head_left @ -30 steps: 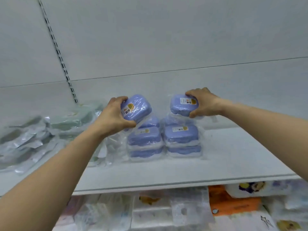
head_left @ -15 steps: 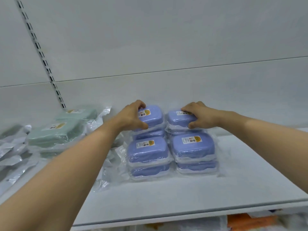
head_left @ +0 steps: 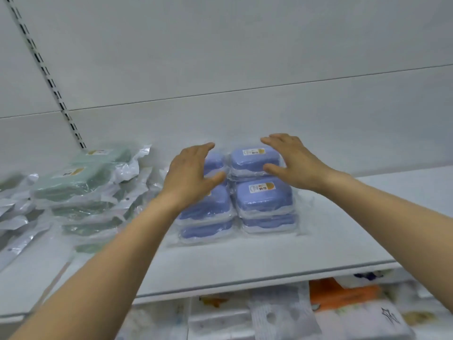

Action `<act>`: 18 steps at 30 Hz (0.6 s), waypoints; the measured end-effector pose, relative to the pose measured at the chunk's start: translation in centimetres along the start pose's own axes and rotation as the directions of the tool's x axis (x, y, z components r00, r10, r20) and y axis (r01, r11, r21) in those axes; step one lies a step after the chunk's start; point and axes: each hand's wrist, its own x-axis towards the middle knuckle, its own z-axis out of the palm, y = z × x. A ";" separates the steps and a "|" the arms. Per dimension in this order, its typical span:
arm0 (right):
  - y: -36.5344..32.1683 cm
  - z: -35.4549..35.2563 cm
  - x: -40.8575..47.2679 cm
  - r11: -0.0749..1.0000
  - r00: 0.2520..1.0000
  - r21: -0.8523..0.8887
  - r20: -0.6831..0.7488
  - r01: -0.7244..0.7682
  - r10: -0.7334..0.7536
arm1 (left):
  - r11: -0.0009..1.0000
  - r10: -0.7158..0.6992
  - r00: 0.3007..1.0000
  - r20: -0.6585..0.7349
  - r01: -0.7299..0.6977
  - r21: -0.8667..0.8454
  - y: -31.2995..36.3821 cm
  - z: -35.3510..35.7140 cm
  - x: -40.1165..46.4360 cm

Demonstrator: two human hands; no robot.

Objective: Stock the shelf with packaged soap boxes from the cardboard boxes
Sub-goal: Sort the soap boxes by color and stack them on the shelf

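Now both hands hover spread over the blue plastic-wrapped soap boxes (head_left: 263,200) stacked on the white metal shelf (head_left: 269,263): left hand (head_left: 190,176) and right hand (head_left: 294,163) hold nothing. Best lift straight away, without snagging the slippery wrap or nudging the stacks askew.

Left of centre on the shelf, pale green packs (head_left: 81,177) in clear wrap, stacked in untidy layers, two with small yellow-and-white labels on top. Farther left, loose silvery plastic bags (head_left: 14,217) lying flat and overlapping, blurred at the edge of view. Behind, a plain white back panel (head_left: 245,57) crossed by a thin horizontal seam, with a slotted upright rail (head_left: 46,74) running diagonally down to the shelf at the left. Below, on a lower level, an orange package (head_left: 343,295), white wrapped goods (head_left: 282,317) with faint prints, one with a small black star mark, all blurred.
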 end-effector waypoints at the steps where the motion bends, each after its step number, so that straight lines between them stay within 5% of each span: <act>1: -0.1 -0.3 -1.8 1.000 0.997 -0.008 -0.072 0.029 -0.030 | 1.000 0.021 0.998 -0.052 -0.020 0.007 0.9 0.3 -1.8; 5: -0.2 -1.3 -10.0 0.988 0.954 -0.062 -0.260 0.140 -0.152 | 0.996 0.091 0.978 -0.189 -0.086 0.038 4.3 1.8 -8.8; 9: 0.5 -1.0 -19.0 0.990 0.949 -0.043 -0.281 0.138 -0.144 | 0.993 0.118 0.975 -0.187 -0.118 0.011 8.6 4.3 -16.6; 14: 4.3 3.4 -30.3 0.992 0.996 0.111 -0.070 0.059 -0.052 | 0.972 0.013 0.998 0.066 0.003 -0.235 12.7 11.0 -27.2; 18: 8.3 9.3 -38.4 0.980 0.956 0.137 0.274 -0.144 0.102 | 0.903 -0.178 0.910 0.374 0.302 -0.306 13.8 18.4 -35.5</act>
